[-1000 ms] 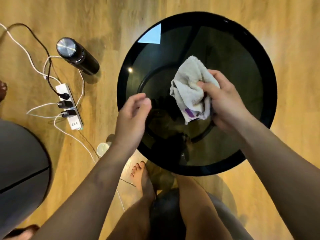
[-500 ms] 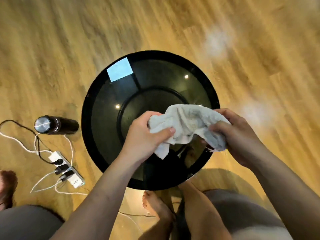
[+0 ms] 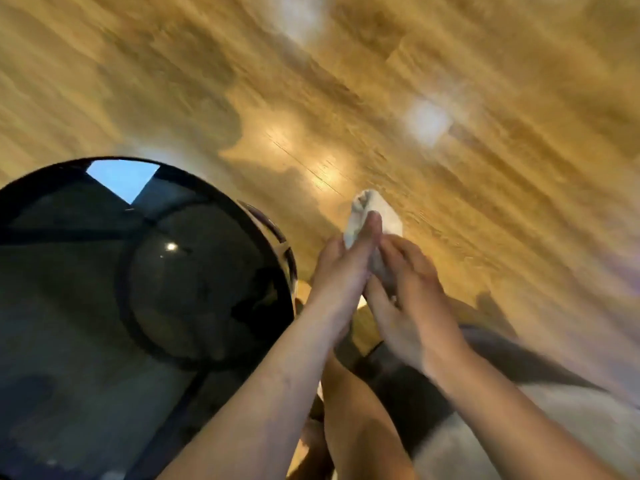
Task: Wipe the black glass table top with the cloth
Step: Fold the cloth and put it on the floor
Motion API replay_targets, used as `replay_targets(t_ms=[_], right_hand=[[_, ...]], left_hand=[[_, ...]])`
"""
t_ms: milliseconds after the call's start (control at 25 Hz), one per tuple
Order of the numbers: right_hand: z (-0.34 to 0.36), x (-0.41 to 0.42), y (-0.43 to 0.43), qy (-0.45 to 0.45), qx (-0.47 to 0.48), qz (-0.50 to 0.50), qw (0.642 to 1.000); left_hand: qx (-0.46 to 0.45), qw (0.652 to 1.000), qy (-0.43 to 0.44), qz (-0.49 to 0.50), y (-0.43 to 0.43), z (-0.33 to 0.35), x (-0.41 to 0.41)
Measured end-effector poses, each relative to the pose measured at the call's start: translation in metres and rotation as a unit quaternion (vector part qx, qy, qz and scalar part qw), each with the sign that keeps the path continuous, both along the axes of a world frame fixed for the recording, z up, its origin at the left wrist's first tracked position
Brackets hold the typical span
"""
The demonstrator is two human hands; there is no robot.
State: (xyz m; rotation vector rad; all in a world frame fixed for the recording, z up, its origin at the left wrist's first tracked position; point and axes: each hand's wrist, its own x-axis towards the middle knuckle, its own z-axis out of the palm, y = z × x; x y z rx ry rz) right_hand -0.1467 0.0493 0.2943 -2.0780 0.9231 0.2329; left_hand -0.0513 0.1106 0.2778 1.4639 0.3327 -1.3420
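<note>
Currently the cloth (image 3: 377, 211) is off the black glass worktop (image 3: 86, 306), held up over the wooden floor (image 3: 467, 174) just right of the rim. Straight fingers of the left hand (image 3: 343, 268) press flat against it. The right hand (image 3: 410, 299) grips its lower part, fingers curled. Frame motion-blurred.

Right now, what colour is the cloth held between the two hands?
Off-white, a crumpled fabric cloth; head view shows it.
</note>
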Motion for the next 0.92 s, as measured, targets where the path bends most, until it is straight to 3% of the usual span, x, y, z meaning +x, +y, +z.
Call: replay_targets(t_ms=[120, 200, 320, 360, 480, 520, 640, 680, 800, 840, 920], right_hand=[[-0.029, -0.014, -0.038, -0.061, 0.114, -0.139, 0.982], [-0.065, -0.021, -0.082, -0.017, 0.137, -0.246, 0.959], [-0.135, -0.033, -0.120, 0.029, 0.367, -0.367, 0.854], [-0.161, -0.034, -0.122, 0.022, 0.390, -0.390, 0.834], [-0.238, -0.028, -0.122, -0.013, 0.334, -0.434, 0.837], [-0.262, -0.024, -0.121, -0.023, 0.324, -0.437, 0.839], [-0.337, -0.021, -0.114, 0.024, 0.286, -0.400, 0.871], [-0.353, -0.023, -0.111, 0.063, 0.275, -0.386, 0.878], [-0.366, -0.036, -0.113, 0.131, 0.250, -0.411, 0.867], [-0.355, -0.039, -0.115, 0.149, 0.243, -0.413, 0.865], [-0.328, -0.041, -0.121, 0.169, 0.218, -0.394, 0.877]], left_hand=[[0.046, 0.997, 0.008, -0.054, -0.028, -0.040, 0.003], [0.033, 0.990, 0.042, -0.131, -0.037, -0.073, 0.012], [0.038, 0.968, 0.066, -0.240, -0.059, -0.122, 0.021], [0.068, 0.965, 0.041, -0.249, -0.068, -0.143, 0.023], [0.152, 0.954, -0.066, -0.250, -0.088, -0.224, 0.031], [0.168, 0.930, -0.119, -0.305, -0.093, -0.248, 0.035], [0.203, 0.764, -0.275, -0.547, -0.093, -0.312, 0.036], [0.212, 0.737, -0.290, -0.572, -0.090, -0.324, 0.036], [0.221, 0.738, -0.300, -0.562, -0.082, -0.328, 0.039], [0.218, 0.758, -0.288, -0.543, -0.078, -0.319, 0.041], [0.200, 0.834, -0.245, -0.452, -0.072, -0.281, 0.043]])
